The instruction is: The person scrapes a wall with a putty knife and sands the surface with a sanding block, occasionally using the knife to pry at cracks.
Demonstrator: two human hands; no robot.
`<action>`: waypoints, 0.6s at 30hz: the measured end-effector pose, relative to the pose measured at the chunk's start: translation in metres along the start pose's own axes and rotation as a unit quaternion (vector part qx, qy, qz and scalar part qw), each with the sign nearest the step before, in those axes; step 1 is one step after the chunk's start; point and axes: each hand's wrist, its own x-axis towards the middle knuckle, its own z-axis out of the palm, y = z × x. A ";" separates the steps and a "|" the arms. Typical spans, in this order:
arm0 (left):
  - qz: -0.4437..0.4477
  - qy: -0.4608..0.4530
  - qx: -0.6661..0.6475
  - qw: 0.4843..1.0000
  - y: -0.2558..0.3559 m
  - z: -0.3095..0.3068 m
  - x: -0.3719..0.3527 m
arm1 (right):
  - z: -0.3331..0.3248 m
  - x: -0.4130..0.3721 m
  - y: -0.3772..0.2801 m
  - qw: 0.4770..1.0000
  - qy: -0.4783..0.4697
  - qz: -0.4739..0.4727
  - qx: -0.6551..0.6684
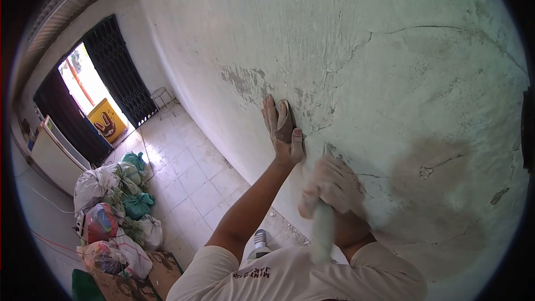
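My left hand [283,132] lies against the pale green wall [223,28], fingers stretched upward and thumb out to the right. Between its fingers sits a folded brown piece [286,124] that looks like sandpaper. My right hand [336,185], smeared by motion, is wrapped round a scraper with a thick pale handle [322,234] pointing back toward my body. The tool's narrow grey tip shows above the knuckles, right at the wall. Dust whitens the fingers. Around both hands the paint is scratched, with grey bare patches [245,82] and thin cracks.
A brown damp-looking stain [429,170] marks the wall at right. Tied bags [139,205] are heaped at lower left beside a brown board [164,270]. Farther off are a stool [161,99], a yellow panel [106,120] and a folding gate [117,69]. Crumbs lie along the wall's foot.
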 end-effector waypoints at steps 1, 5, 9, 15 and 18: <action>0.006 0.000 0.003 1.000 -0.001 0.000 0.002 | -0.007 0.001 -0.009 1.000 0.009 -0.001 0.020; 0.010 0.003 -0.006 1.000 -0.002 0.000 0.001 | -0.019 0.011 -0.022 0.999 -0.001 0.009 0.050; 0.008 0.006 -0.004 1.000 0.001 0.000 0.002 | -0.005 0.006 -0.008 0.999 0.039 -0.005 0.015; 0.005 0.002 -0.009 1.000 0.001 0.000 0.001 | 0.000 0.005 -0.004 0.999 0.044 0.010 0.011; 0.006 0.011 -0.006 1.000 0.003 0.000 0.004 | -0.007 0.003 -0.009 0.999 0.039 -0.005 0.030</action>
